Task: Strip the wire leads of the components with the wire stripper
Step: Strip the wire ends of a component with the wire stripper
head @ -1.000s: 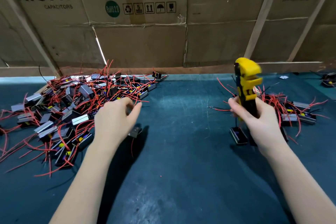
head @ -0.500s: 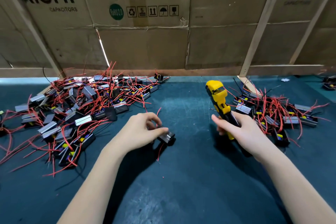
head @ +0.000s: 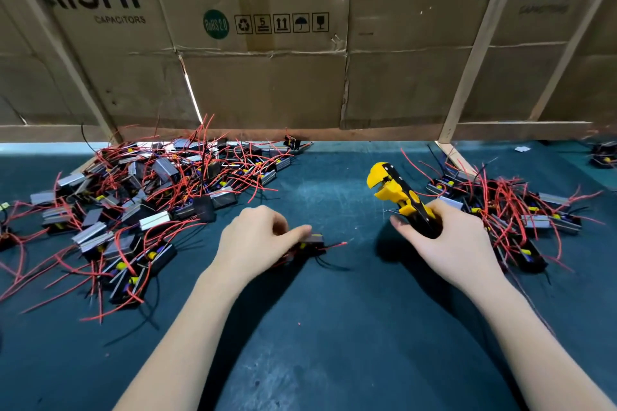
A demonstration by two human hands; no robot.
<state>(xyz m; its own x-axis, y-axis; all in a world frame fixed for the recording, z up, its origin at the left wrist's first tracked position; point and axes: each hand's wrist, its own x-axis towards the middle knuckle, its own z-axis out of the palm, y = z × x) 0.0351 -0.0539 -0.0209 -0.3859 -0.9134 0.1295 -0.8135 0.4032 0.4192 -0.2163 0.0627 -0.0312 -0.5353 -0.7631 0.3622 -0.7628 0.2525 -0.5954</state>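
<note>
My left hand (head: pixel 257 240) pinches a small black component (head: pixel 312 242) low over the dark green mat, near the middle. Its red lead (head: pixel 335 244) points right toward my other hand, and a black lead trails below it. My right hand (head: pixel 447 243) grips the handles of the yellow and black wire stripper (head: pixel 395 193). The stripper's yellow jaws point up and to the left, a short way to the right of the red lead's tip and above it.
A large pile of components with red leads (head: pixel 140 210) covers the left of the mat. A smaller pile (head: pixel 521 210) lies at the right, just behind my right hand. A cardboard wall (head: pixel 267 83) on wooden battens closes off the back.
My left hand has carried one component from the left pile to the middle. My right hand has lowered the stripper and tilted it to the left, closer to the component.
</note>
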